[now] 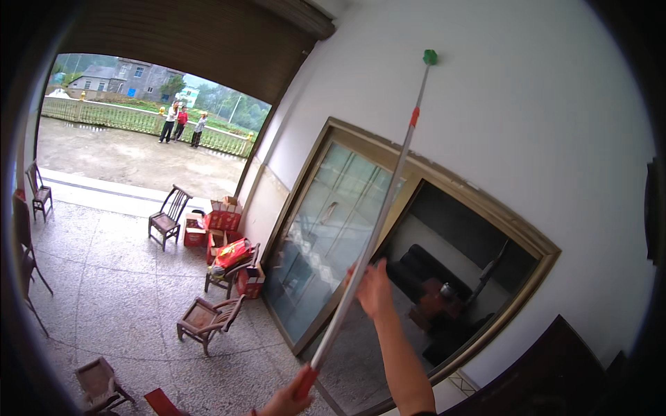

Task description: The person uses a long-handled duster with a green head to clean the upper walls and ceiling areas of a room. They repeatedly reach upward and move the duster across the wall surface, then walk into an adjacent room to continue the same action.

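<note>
A long telescopic metal pole (pixel 384 218) slants up and away from me. Its green head (pixel 430 57) is at or close to the white wall (pixel 499 99), high up; contact cannot be made out. My left hand (pixel 289 395) grips the red handle (pixel 306 384) at the pole's lower end. Higher along the shaft, my right hand (pixel 373 291) supports it loosely, its fingers passing behind the pole and its thumb raised off it. That hand is slightly blurred. An orange-red joint (pixel 414 117) links the thick tube to the thinner upper section.
Beside the pole is a sliding glass door (pixel 322 223) in a brown frame (pixel 520 236). Wooden chairs (pixel 208 320) and red cardboard boxes (pixel 223 216) stand on the speckled floor (pixel 119 291). A rolled-down shutter (pixel 192 36) hangs over the opening; several people (pixel 181 124) stand outside.
</note>
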`<action>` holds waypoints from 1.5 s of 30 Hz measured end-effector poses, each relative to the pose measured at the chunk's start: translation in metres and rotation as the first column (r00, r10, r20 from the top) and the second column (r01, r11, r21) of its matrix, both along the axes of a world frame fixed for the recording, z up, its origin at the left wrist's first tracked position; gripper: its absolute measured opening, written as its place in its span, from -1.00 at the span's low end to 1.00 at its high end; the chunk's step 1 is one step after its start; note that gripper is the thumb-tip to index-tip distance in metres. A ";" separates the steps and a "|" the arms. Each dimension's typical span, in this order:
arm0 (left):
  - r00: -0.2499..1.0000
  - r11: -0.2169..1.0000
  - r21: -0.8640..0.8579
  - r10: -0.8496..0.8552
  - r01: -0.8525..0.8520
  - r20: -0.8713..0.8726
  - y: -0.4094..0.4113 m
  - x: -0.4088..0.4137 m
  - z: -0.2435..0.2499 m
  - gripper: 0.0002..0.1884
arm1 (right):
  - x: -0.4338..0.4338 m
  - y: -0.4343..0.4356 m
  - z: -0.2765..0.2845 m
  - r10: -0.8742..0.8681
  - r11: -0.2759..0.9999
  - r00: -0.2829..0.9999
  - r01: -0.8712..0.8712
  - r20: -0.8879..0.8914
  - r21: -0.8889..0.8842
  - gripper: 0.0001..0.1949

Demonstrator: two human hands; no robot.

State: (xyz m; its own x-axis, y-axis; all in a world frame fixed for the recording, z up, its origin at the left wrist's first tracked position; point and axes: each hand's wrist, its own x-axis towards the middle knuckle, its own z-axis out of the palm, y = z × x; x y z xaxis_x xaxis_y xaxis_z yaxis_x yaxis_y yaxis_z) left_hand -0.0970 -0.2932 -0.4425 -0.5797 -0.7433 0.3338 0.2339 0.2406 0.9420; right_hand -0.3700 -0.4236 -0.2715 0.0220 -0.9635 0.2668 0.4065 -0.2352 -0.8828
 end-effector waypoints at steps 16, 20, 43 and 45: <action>0.543 0.731 -0.329 0.671 -0.598 0.505 0.077 0.258 -0.333 -0.69 | 0.156 -0.022 0.010 -0.208 0.953 0.963 0.239 0.173 -0.186 -0.73; 0.615 0.923 -0.128 0.340 -0.363 0.712 0.005 0.176 -0.167 -0.39 | 0.140 -0.002 0.022 -0.270 0.924 0.930 0.323 0.250 -0.203 -0.70; 0.769 0.992 -0.066 0.128 -0.111 0.626 0.074 0.141 0.030 -0.59 | 0.046 0.066 0.130 -0.410 0.856 0.822 0.496 0.397 -0.144 -0.71; 0.791 0.946 -0.187 0.325 -0.266 0.519 0.083 0.143 0.023 -0.63 | 0.044 0.043 0.125 -0.302 0.892 0.881 0.396 0.364 -0.219 -0.71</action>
